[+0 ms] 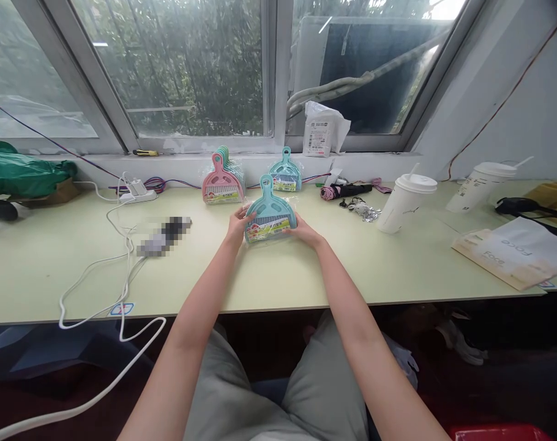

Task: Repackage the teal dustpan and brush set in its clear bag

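Both hands reach out over the pale green bench point(352, 275), the left hand point(239, 225) and the right hand point(305, 233) each with fingers clamped on one side of a teal dustpan set point(269, 211) (wrapped in clear plastic, handle pointing away), which stands tilted on the bench between them. Just beyond the fingers stand a pink dustpan stack point(222, 182) and a second teal set point(284, 171). To the right of the fingers is a white lidded cup point(404, 203); to the left, a white cable point(117, 245).

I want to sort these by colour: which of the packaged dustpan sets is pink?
The pink plastic dustpan set leaning at the back left, at the front of a stack; the teal dustpan set between both hands and another at the sill are teal.
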Motion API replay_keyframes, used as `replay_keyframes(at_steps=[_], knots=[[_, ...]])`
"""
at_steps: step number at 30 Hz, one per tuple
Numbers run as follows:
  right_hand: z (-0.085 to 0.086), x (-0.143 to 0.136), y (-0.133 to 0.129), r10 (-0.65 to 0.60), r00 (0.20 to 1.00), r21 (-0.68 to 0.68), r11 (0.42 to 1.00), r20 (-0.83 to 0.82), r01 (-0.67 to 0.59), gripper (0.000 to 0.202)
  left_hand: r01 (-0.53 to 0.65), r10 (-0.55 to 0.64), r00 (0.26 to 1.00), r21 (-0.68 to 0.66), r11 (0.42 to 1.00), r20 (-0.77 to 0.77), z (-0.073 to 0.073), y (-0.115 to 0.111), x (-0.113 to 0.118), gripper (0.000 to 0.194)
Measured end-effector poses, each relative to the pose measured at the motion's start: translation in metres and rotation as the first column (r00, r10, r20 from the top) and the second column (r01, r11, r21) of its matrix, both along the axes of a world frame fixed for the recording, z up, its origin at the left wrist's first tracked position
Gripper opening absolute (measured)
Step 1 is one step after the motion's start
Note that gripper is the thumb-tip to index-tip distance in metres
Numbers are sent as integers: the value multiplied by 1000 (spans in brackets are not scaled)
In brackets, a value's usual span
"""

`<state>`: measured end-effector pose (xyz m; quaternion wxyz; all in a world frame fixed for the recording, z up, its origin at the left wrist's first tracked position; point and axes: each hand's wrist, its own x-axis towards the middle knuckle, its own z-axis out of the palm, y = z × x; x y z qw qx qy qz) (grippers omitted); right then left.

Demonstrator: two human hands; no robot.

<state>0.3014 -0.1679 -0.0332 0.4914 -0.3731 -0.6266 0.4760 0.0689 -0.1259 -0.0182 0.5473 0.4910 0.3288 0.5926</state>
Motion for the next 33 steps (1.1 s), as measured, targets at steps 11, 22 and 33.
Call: replay_keyframes(at_steps=[11, 22, 33], knots=[[-7, 10, -1, 62, 997, -5, 998, 43, -62, 100, 160, -159, 986, 8, 987, -51, -2, 0, -9, 79], [-23, 4, 14, -276, 950, -31, 961, -148, 274, 44, 36, -27, 990, 63, 997, -139, -8, -1, 4, 93], [-18, 22, 19, -575, 734, -296, 817, -362, 495, 44, 213, 89, 774, 390, 896, -627, 2, -17, 15, 43]])
